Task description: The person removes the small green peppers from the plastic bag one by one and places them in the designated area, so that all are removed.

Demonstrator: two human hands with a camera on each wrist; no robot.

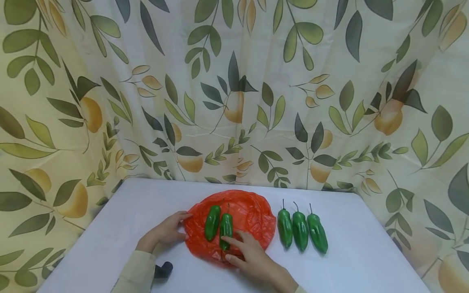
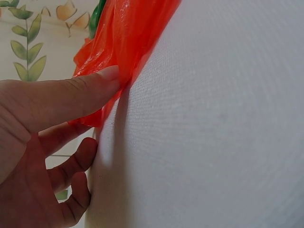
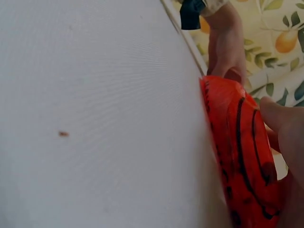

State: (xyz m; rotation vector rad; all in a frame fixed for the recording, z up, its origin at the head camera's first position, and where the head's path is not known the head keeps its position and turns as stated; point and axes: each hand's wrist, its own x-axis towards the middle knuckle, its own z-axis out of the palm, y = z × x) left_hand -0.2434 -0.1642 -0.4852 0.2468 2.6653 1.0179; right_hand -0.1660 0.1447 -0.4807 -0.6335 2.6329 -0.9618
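Observation:
A crumpled red plastic bag (image 1: 253,219) with dark printing lies on the white table. Two green chili peppers rest on top of it: the left pepper (image 1: 212,223) and the right pepper (image 1: 226,228). My left hand (image 1: 166,232) is at the bag's left edge; in the left wrist view its thumb (image 2: 90,92) and forefinger pinch the red plastic. Over the bag's near right part is my right hand (image 1: 253,256), thumb and fingers spread apart. Its forefinger reaches the lower end of the right pepper. The peppers are hidden in the right wrist view.
Right of the bag, three more green chili peppers (image 1: 300,231) lie side by side, stems pointing away. A small black object (image 1: 163,270) is beside the left sleeve. Behind the table (image 1: 351,244) hangs a leaf-and-fruit patterned curtain (image 1: 256,101).

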